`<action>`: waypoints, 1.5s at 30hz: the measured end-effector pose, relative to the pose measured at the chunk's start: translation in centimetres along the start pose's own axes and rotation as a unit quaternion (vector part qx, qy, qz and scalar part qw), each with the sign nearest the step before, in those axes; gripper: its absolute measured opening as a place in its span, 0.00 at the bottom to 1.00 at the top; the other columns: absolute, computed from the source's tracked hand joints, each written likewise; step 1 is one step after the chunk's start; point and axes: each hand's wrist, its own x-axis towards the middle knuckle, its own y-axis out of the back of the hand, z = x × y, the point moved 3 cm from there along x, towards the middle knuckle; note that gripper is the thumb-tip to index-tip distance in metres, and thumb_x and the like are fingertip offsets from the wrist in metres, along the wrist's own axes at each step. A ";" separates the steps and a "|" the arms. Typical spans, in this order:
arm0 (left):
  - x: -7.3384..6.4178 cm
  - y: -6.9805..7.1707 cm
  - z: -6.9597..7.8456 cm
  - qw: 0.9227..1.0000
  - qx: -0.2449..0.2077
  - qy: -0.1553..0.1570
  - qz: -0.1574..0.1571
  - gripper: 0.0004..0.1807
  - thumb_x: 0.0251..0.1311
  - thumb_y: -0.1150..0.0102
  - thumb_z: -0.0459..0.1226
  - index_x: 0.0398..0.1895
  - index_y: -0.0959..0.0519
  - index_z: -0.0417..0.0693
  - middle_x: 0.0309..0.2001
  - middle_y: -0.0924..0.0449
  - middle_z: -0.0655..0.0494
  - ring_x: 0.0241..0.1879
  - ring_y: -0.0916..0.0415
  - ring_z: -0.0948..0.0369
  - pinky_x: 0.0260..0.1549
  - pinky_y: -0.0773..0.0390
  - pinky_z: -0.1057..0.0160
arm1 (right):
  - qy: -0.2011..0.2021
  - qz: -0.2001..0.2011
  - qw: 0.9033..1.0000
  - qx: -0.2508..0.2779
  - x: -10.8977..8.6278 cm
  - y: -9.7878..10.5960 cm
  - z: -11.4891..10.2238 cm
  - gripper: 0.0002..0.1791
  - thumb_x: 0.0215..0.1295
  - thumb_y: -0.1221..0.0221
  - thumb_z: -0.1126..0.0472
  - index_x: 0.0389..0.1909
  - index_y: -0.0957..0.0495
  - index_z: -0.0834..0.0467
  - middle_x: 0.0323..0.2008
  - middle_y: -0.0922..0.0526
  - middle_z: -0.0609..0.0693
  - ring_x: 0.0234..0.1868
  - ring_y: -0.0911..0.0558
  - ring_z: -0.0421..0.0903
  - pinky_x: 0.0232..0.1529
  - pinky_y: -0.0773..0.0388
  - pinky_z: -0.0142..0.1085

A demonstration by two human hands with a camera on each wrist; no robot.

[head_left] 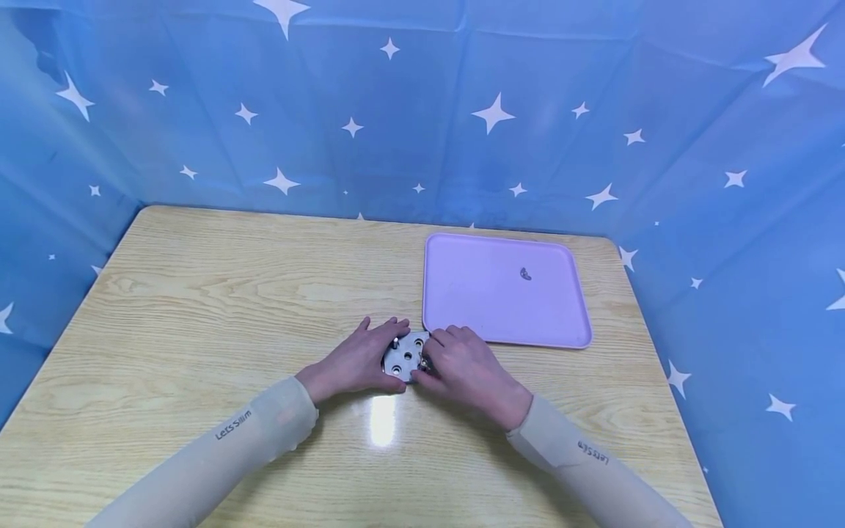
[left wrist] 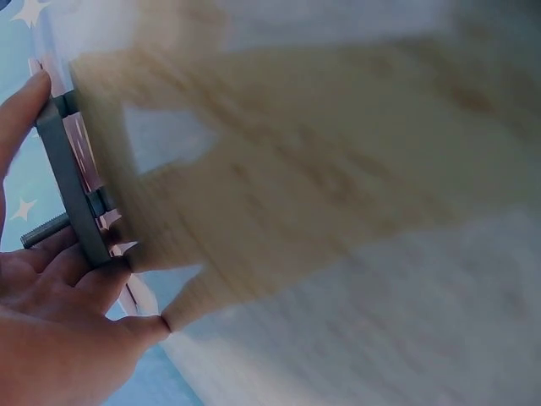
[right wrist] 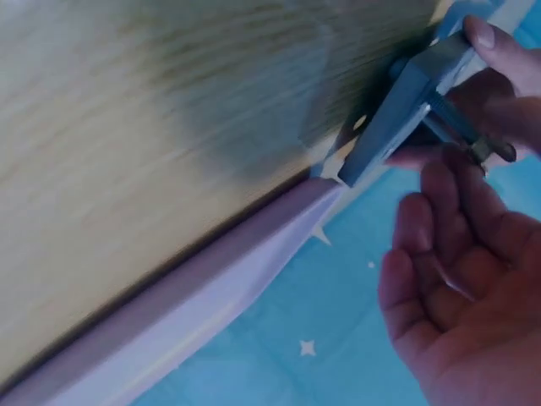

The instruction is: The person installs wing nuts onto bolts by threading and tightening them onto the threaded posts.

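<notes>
A grey metal plate (head_left: pixel 408 356) with several round holes and a short upright bolt (head_left: pixel 395 342) lies near the middle of the table. My left hand (head_left: pixel 359 359) grips its left side, thumb at the near edge and fingers at the far edge. Edge-on in the left wrist view, the plate (left wrist: pixel 72 182) sits between thumb and fingers, a threaded bolt (left wrist: pixel 46 230) sticking out. My right hand (head_left: pixel 465 367) pinches a small wing nut (head_left: pixel 425 363) at the plate's right side. That wing nut (right wrist: pixel 489 150) sits at the end of a bolt (right wrist: pixel 452 118) in the right wrist view.
A shallow purple tray (head_left: pixel 488 323) lies beyond my right hand, its near-left corner close to the plate. In it is one small dark wing-shaped piece (head_left: pixel 525 274). A blue star-patterned curtain (head_left: pixel 409 147) surrounds the back and sides of the wooden table (head_left: pixel 231 293).
</notes>
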 end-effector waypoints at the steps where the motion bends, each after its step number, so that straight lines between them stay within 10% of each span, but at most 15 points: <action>1: 0.0 0.0 0.0 1.000 0.001 -0.001 0.000 0.55 0.48 0.19 0.50 0.76 0.36 0.37 0.77 0.36 0.44 0.77 0.43 0.47 0.77 0.56 0.37 | 0.002 -0.009 1.000 0.007 -0.1 0.2 0.1 0.22 0.63 0.32 0.41 0.37 0.18 0.58 0.36 0.16 0.50 0.35 0.20 0.48 0.38 0.19 0.42; 7: 0.0 0.1 -0.1 1.000 0.003 -0.002 0.001 0.54 0.48 0.19 0.50 0.75 0.35 0.38 0.76 0.36 0.43 0.77 0.43 0.47 0.77 0.55 0.37 | 0.082 -0.040 0.993 0.069 -0.3 1.4 0.9 0.27 0.64 0.32 0.59 0.65 0.22 0.57 0.62 0.19 0.50 0.61 0.21 0.51 0.63 0.22 0.47; 12: 0.0 0.0 -0.1 1.000 0.004 0.000 -0.002 0.54 0.49 0.19 0.50 0.76 0.35 0.37 0.76 0.36 0.44 0.78 0.43 0.48 0.77 0.55 0.36 | 0.138 -0.051 0.987 0.063 0.0 1.6 1.1 0.25 0.65 0.31 0.66 0.62 0.20 0.53 0.61 0.18 0.45 0.63 0.22 0.48 0.64 0.24 0.44; 25: 0.1 -0.1 -0.1 1.000 0.004 0.001 0.001 0.55 0.48 0.19 0.50 0.76 0.36 0.38 0.77 0.36 0.45 0.77 0.42 0.48 0.77 0.55 0.37 | 0.091 -0.036 0.995 0.034 0.2 0.5 1.0 0.07 0.67 0.30 0.56 0.42 0.15 0.52 0.41 0.15 0.45 0.45 0.18 0.45 0.51 0.20 0.43; 38: 0.0 -0.2 -0.2 1.000 0.005 0.000 0.005 0.55 0.48 0.19 0.50 0.76 0.35 0.38 0.77 0.36 0.45 0.77 0.42 0.48 0.77 0.55 0.38 | 0.039 0.015 0.999 0.006 -0.1 -0.1 0.4 0.10 0.63 0.30 0.51 0.35 0.17 0.53 0.35 0.16 0.46 0.40 0.18 0.47 0.43 0.21 0.44; 45: 0.0 -0.3 -0.3 1.000 0.005 -0.004 0.006 0.54 0.48 0.19 0.50 0.76 0.35 0.38 0.76 0.36 0.45 0.77 0.42 0.48 0.77 0.55 0.37 | 0.008 -0.029 0.999 0.012 -0.1 0.3 0.3 0.20 0.64 0.32 0.43 0.45 0.17 0.54 0.45 0.16 0.48 0.47 0.18 0.50 0.49 0.21 0.47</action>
